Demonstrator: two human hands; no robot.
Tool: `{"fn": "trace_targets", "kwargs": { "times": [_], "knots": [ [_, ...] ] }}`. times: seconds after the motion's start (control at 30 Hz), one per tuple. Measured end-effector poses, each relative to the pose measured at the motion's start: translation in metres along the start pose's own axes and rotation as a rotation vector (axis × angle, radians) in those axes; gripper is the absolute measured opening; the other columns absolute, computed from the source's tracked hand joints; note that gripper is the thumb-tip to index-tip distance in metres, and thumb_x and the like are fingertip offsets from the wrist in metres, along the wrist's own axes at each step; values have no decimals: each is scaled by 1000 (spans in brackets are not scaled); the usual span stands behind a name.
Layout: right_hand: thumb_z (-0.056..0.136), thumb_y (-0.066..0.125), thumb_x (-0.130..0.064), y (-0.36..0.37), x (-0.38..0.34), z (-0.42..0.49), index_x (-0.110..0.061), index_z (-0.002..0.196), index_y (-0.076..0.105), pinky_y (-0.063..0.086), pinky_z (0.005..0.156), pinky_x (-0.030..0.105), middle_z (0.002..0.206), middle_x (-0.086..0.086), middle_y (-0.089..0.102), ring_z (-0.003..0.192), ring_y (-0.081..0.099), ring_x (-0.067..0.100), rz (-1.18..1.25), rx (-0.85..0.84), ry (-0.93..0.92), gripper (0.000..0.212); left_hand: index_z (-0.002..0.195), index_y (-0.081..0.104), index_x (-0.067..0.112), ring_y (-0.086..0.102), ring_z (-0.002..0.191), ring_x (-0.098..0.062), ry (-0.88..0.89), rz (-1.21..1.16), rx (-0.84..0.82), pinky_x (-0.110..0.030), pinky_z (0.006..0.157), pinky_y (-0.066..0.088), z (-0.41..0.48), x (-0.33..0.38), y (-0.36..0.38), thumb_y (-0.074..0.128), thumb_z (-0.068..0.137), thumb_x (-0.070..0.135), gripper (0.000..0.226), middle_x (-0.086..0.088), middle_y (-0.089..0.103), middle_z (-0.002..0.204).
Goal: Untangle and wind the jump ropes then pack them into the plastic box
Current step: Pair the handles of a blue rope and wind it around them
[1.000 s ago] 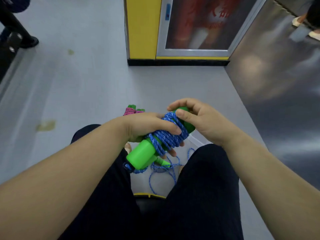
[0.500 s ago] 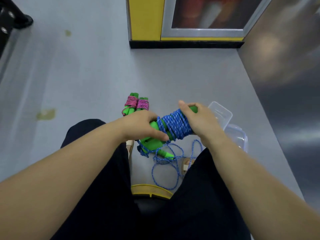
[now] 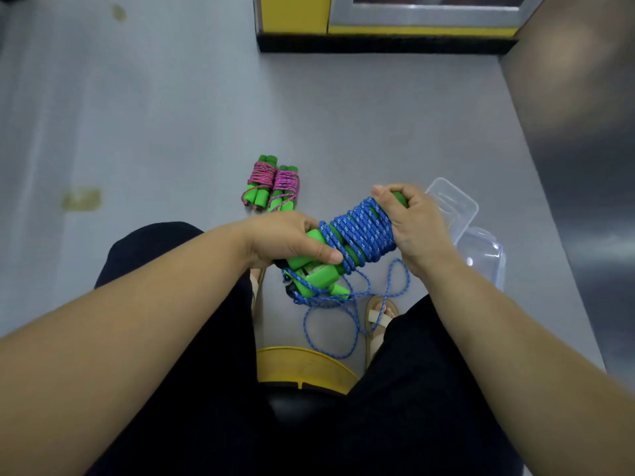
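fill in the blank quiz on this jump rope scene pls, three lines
1. The left hand and right hand grip green handles wound with ____ rope.
2. The two finished bundles lying on the floor are wound with ____ rope.
3. The clear plastic box sits on the floor at the person's ____ side.

Missing words: blue; pink; right

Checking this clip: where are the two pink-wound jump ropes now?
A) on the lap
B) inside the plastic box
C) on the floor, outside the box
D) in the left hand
C: the pink-wound jump ropes lie side by side on the floor, apart from the plastic box, while the left hand and right hand grip the blue jump rope.
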State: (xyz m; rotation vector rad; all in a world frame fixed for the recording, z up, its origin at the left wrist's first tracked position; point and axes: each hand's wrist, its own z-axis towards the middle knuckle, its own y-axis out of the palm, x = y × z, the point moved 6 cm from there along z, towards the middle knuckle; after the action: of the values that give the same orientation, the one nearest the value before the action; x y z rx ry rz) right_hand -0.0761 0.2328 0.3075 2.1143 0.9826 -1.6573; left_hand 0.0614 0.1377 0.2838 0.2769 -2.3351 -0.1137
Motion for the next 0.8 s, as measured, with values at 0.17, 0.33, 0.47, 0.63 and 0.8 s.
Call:
{"fn": "trace_targets", "kwargs": {
  "times": [0.17,0.33,0.47,0.63,0.8],
  "knots": [
    [88,62,-27,14,30,35,-18,80,60,49,55,16,73,-4,57,56,55,-2,34,-10,106,12,102,67,8,71,85,-24,-97,26,111,-34,76,58,29,-17,-20,80,63,34,48,-11,74,95],
    [88,62,-28,33,68,71,-16,83,59,52,64,28,78,0,58,68,58,12,113,-99,275,13,105,66,8,67,68,-15,-222,31,125,-21,51,51,55,-29,-42,75,72,35,44,-7,71,88],
    [87,53,-53,50,111,104,-18,117,54,55,60,30,107,3,62,87,63,16,284,-114,531,46,108,65,8,68,82,-20,-250,-65,254,-33,69,57,98,-42,-66,76,72,38,47,-9,71,99],
    [90,54,-40,96,178,113,-20,107,60,54,78,40,93,1,67,84,65,18,298,-368,825,28,113,61,4,65,93,-27,-233,-353,373,-42,86,54,176,-61,-85,66,87,23,33,-14,68,108],
    [95,50,-17,106,229,166,-18,87,56,50,45,22,65,-1,68,53,64,14,237,-200,789,11,115,54,12,56,84,-19,-315,-258,408,-38,86,49,227,-93,-109,60,89,16,27,-8,59,103]
  ]
}}
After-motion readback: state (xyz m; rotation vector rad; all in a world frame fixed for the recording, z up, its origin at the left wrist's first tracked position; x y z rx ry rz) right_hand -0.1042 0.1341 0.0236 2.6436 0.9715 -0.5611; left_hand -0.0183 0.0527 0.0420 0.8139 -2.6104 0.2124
